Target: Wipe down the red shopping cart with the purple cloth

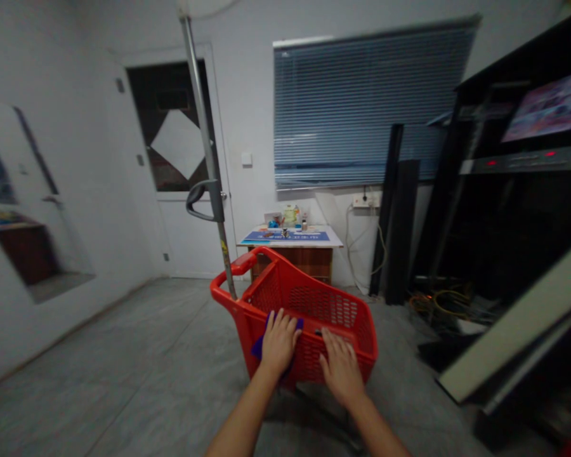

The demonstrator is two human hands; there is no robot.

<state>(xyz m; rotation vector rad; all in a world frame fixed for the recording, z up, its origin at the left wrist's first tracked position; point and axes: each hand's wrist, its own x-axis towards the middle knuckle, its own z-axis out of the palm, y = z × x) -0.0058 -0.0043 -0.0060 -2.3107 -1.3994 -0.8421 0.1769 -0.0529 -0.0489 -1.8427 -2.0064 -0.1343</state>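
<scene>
A red plastic shopping cart (314, 285) with perforated basket walls stands in front of me. My left hand (280, 339) presses a purple cloth (259, 346) against the near side rim, its fingers lying over the cloth and the basket edge. Farther right on that same rim is my right hand (341, 367), fingers hooked over the edge and thumb on the outer side. A small dark thing by the right fingertips is too unclear to name. A metal pole (202, 114) with a grey loop handle (204, 201) rises at the cart's handle end.
Behind the cart, a small table (333, 240) bears bottles and small items. A white door (190, 235) and a blind-covered window (361, 114) are beyond. To the right stand a dark rack (457, 209), cables on the floor and a leaning pale board (514, 330).
</scene>
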